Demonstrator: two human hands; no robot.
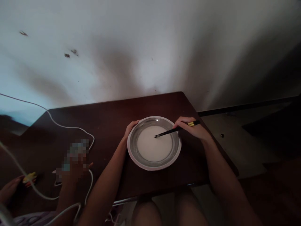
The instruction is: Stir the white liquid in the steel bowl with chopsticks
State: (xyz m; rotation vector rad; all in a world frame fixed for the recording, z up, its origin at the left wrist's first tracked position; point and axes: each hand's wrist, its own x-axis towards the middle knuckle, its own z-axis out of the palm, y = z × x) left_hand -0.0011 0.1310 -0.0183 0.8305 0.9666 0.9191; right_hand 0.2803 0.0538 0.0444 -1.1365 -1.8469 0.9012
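Note:
A round metal bowl (132, 153) with a pale rim stands on the dark red-brown table near its front edge. Smooth white liquid (152, 147) covers its bottom. My left hand (130, 127) grips the bowl's left side, its fingers partly hidden behind the rim. Over the right rim, my right hand (188, 125) holds dark chopsticks (170, 131) with yellow bands near the upper end. They slant down to the left, and their tips lie at the middle of the white liquid.
The table (113, 110) stands against a stained white wall (150, 47). On the left, another person's hand (76, 166) is by a blurred-out object, with a white cable (70, 126) looping around. Farther left, another hand (11, 186) is beside a small yellow-orange thing (30, 179).

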